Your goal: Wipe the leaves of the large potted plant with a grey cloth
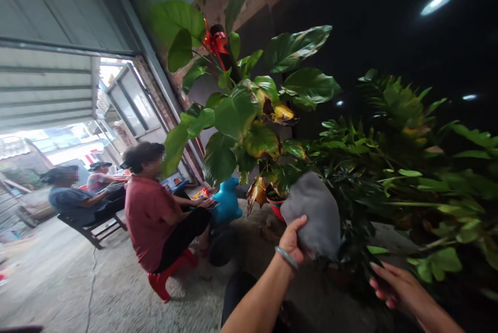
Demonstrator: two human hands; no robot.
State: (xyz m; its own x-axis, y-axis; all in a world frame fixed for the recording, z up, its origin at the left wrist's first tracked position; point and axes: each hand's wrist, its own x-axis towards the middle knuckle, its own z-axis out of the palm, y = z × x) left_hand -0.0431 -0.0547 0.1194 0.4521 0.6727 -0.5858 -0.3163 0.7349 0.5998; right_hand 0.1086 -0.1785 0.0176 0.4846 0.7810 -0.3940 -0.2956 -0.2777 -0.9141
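The left grip is clamped on a grey cloth, which it holds up flat against the plant's lower leaves. The right grip sits by dark leaves, perhaps steadying them. Whether it is closed cannot be told.

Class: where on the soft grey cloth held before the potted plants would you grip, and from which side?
Likely the lower left edge of the soft grey cloth, from below-left, as the left hand does: limp fabric gathers there, and green leaves crowd its right side.
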